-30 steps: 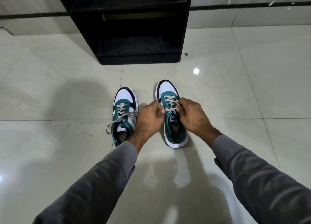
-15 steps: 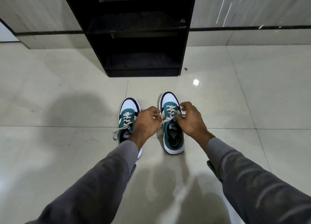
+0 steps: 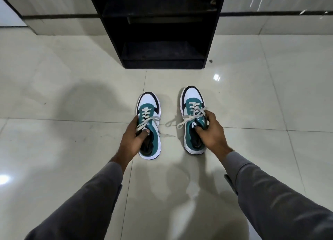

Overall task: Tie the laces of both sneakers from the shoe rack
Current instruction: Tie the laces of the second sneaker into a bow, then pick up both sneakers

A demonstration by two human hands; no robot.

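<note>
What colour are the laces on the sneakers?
Off-white laces, clearest in the head view.

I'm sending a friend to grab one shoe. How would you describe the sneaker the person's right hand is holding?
Start at the black shoe rack against the wall; two teal-and-white sneakers sit on the tiled floor before it. The wanted sneaker is the one nearer the rack, with the right hand gripping its collar. Unlike the other sneaker, held by the left hand, it shows a white tongue label.
</note>
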